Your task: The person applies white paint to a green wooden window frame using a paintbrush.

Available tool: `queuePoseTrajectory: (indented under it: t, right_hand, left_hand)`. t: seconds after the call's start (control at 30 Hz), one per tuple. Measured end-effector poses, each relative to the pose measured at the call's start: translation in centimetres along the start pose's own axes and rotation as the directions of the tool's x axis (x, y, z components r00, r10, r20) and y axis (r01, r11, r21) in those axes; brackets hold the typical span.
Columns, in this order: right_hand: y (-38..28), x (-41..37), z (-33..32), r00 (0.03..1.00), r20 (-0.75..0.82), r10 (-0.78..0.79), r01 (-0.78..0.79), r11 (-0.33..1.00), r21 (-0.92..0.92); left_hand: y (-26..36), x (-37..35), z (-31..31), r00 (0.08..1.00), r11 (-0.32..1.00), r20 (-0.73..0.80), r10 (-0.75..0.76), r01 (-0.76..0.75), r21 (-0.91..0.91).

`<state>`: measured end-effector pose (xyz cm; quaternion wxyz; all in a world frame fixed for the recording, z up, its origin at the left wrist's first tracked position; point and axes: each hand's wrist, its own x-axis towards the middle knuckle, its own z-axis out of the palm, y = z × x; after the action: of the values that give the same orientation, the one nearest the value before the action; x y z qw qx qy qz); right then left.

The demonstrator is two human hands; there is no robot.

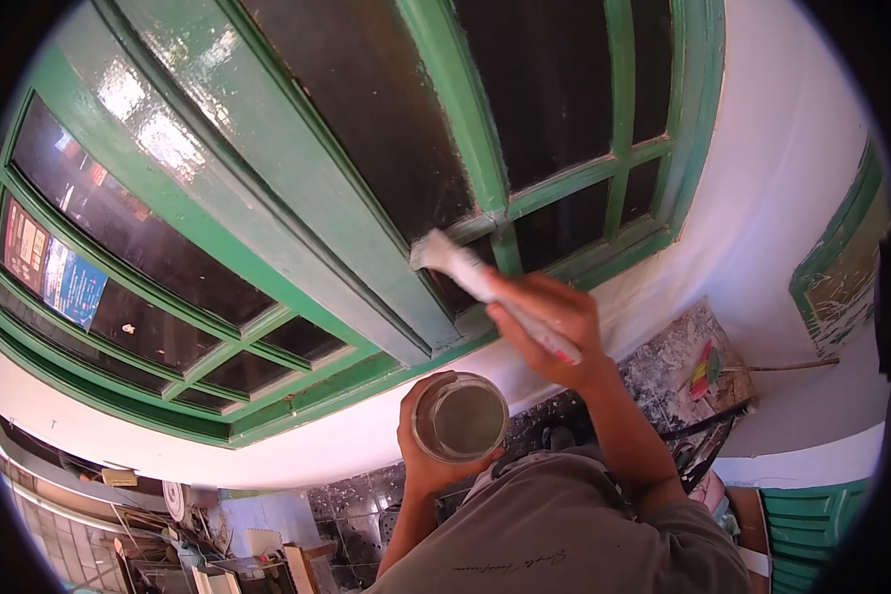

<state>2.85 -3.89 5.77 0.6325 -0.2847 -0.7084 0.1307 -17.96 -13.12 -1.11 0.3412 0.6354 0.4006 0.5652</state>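
My right hand (554, 322) is closed around the handle of a paintbrush (470, 272). The brush's bristles meet the green window frame (480, 223) at the corner of a dark pane, where a crossbar joins the upright. Lower down, in front of my shirt, my left hand (421, 445) is wrapped around a round, clear-walled container (460, 418). Greyish liquid shows inside it through the open top. Parts of the frame look pale and milky, others a brighter green. My fingers partly hide the brush handle.
A second green window (168, 366) with posters behind its glass stands at the left. White wall (762, 148) runs along the right. On the floor lies a paint-spattered board (693, 366) with a stick across it. Stacked boards and clutter (238, 569) fill the lower left.
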Motion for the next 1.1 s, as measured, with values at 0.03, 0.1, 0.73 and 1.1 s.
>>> queuePoseTrajectory:
  t: [0.03,0.1,0.73,1.1]
  right_hand:
    - [0.2,-0.2,-0.5,0.999,-0.039,0.019,-0.021,0.999,-0.05]
    - [0.3,-0.9,-1.6,0.991,-0.114,0.076,-0.087,0.991,-0.1]
    - [-3.2,-1.9,0.3,0.931,-0.256,0.26,-0.27,0.963,-0.004]
    - [-3.0,-2.0,1.2,0.843,-0.359,0.4,-0.389,0.915,0.106]
  left_hand:
    - [0.1,-0.1,-0.3,1.0,1.0,-0.002,-0.001,0.001,0.001]
    - [0.3,-0.5,-1.0,1.0,1.0,-0.005,-0.008,0.008,-0.001]
    - [0.1,-1.2,-6.5,0.999,0.999,-0.03,0.038,-0.037,0.034]
    - [-0.2,-0.9,-6.9,1.0,0.999,-0.02,0.016,-0.017,-0.031]
